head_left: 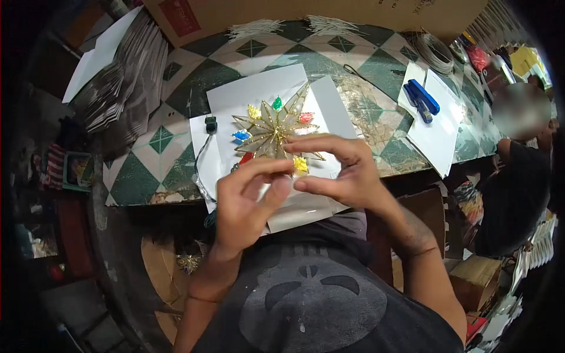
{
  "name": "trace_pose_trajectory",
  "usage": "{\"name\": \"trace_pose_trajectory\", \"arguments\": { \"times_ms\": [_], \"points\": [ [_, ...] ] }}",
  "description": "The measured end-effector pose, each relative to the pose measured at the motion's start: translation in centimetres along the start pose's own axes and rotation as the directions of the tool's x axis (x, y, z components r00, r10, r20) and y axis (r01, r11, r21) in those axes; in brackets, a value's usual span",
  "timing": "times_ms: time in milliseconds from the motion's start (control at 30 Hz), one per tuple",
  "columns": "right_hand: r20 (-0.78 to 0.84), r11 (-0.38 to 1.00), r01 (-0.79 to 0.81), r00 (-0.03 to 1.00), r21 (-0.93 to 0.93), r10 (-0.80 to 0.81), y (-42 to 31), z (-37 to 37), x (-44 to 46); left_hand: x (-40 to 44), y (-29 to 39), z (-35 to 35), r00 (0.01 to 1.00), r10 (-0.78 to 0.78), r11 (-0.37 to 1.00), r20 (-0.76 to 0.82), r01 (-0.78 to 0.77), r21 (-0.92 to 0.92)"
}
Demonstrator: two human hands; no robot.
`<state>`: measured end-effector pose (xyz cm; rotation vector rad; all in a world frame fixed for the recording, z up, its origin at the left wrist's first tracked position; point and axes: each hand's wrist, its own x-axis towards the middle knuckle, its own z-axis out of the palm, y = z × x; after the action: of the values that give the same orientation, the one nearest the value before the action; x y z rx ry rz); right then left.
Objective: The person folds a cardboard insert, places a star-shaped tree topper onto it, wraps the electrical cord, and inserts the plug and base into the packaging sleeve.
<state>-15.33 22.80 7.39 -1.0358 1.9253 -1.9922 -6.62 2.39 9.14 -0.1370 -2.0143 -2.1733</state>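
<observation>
A gold wire star ornament (275,130) with red, blue, green and yellow pieces lies on white paper sheets (259,83) on the table. My left hand (250,197) is raised over the star's lower edge, its fingers curled toward the thumb; whatever it may hold is too small to tell. Facing it, my right hand (341,170) has its thumb and fingers spread apart, with nothing visible between them. The fingertips of both hands are close together. Near the papers' left edge sits a dark green plug (210,123) with a cord running down.
A blue stapler (422,99) rests on white sheets at the right. Wire coils (434,53) lie at the back right, stacked cards (132,76) at the left, and a large cardboard box (329,15) stands behind. Another person (512,182) is at the right edge.
</observation>
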Motion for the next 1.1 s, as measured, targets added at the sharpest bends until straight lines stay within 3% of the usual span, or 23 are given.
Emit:
{"name": "trace_pose_trajectory", "arguments": {
  "times_ms": [33, 67, 200, 233, 367, 467, 533, 733, 767, 833, 867, 900, 933, 967, 1033, 1100],
  "points": [
    [0.006, 0.977, -0.129, 0.991, 0.17, 0.13, 0.5, 0.2, -0.5, -0.3, 0.2, -0.1, 0.995, 0.101, 0.989, -0.001, -0.1, 0.113],
    [0.01, 0.977, -0.136, 0.991, 0.167, 0.136, 0.5, 0.6, -0.8, -0.4, 0.1, -0.1, 0.995, 0.098, 0.99, -0.006, -0.096, 0.107],
    [-0.031, 0.817, -0.151, 0.979, 0.557, 0.202, 0.9, 4.7, -2.8, -2.8, -0.4, 0.0, 0.954, 0.29, 0.867, 0.077, -0.296, 0.401],
    [-0.022, 0.808, -0.169, 0.975, 0.564, 0.22, 0.9, 5.1, -3.1, -3.4, -0.6, -0.3, 0.96, 0.272, 0.873, 0.066, -0.275, 0.403],
    [0.06, 0.843, -0.267, 0.961, 0.467, 0.271, 0.2, 5.8, -3.6, -5.3, -1.3, -2.1, 0.913, 0.37, 0.777, 0.173, -0.406, 0.482],
    [0.098, 0.796, -0.428, 0.898, 0.428, 0.43, -1.3, 4.6, -4.7, -7.6, -1.3, -3.1, 0.929, 0.313, 0.784, 0.198, -0.37, 0.498],
    [0.314, 0.799, -0.56, 0.816, 0.22, 0.485, -1.6, 4.0, -5.3, -9.0, -1.4, -3.7, 0.935, 0.271, 0.785, 0.228, -0.352, 0.51],
    [0.245, 0.783, -0.587, 0.805, 0.204, 0.54, -1.2, 6.5, -5.6, -11.4, -3.7, -3.8, 0.947, 0.29, 0.78, 0.139, -0.319, 0.538],
    [0.194, 0.884, -0.465, 0.873, 0.048, 0.448, -1.1, 6.7, -5.3, -12.3, -4.2, -4.2, 0.96, 0.279, 0.814, 0.024, -0.25, 0.525],
    [0.152, 0.946, -0.164, 0.965, -0.281, 0.212, -0.6, 6.8, -4.2, -13.8, -5.4, -5.1, 0.949, 0.243, 0.871, -0.201, -0.123, 0.475],
    [0.161, 0.9, -0.007, 0.983, -0.436, 0.085, -0.4, 6.9, -3.8, -14.4, -6.2, -5.3, 0.927, 0.215, 0.897, -0.306, -0.064, 0.437],
    [0.163, 0.898, -0.011, 0.982, -0.439, 0.092, -0.2, 7.1, -3.6, -14.5, -7.2, -4.8, 0.873, -0.001, 0.989, -0.489, 0.075, 0.131],
    [0.186, 0.871, 0.039, 0.981, -0.49, 0.06, 0.2, 7.4, -3.3, -14.6, -8.4, -4.3, 0.77, -0.256, 0.965, -0.584, 0.166, -0.204],
    [0.211, 0.84, 0.089, 0.977, -0.536, 0.031, 0.5, 7.8, -3.1, -15.1, -10.2, -4.5, 0.766, -0.264, 0.963, -0.586, 0.171, -0.21],
    [0.268, 0.763, 0.193, 0.963, -0.617, -0.027, 1.0, 8.5, -2.8, -15.3, -13.5, -5.3, 0.805, -0.389, 0.816, -0.449, 0.074, -0.574],
    [0.271, 0.757, 0.175, 0.963, -0.629, 0.002, 1.0, 9.1, -2.6, -13.3, -12.8, -4.7, 0.779, -0.429, 0.807, -0.457, 0.103, -0.582]
  ]
}}
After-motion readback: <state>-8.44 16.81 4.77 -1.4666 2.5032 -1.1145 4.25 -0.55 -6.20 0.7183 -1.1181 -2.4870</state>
